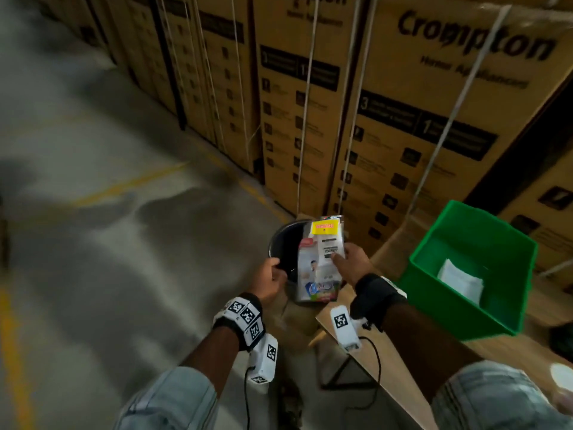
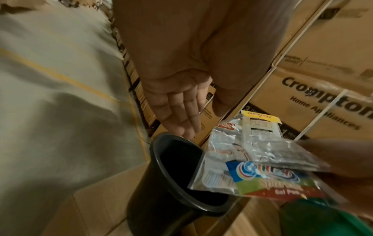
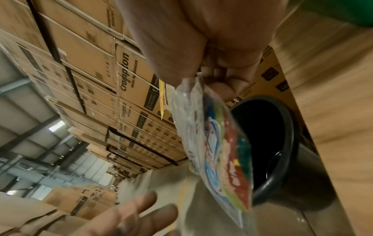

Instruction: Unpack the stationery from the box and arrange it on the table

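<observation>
My right hand (image 1: 347, 262) pinches a small bunch of clear plastic packets (image 1: 321, 262), one with a yellow header card and one printed in bright colours with "Gel Pen" (image 2: 268, 180). The packets hang over the mouth of a black bin (image 1: 280, 243) that stands on the floor beside the table. My left hand (image 1: 271, 276) is at the bin's near rim; in the left wrist view its fingers (image 2: 181, 115) are straight, tips by the rim (image 2: 159, 143), holding nothing. The green box (image 1: 459, 311) stands on the wooden table (image 1: 393, 395) to the right, with a white item (image 1: 462, 280) inside.
Tall stacks of strapped brown cartons (image 1: 387, 119) stand close behind the bin and the table. Grey concrete floor with yellow lines (image 1: 124, 187) stretches to the left. A round white object (image 1: 562, 377) lies at the table's right edge.
</observation>
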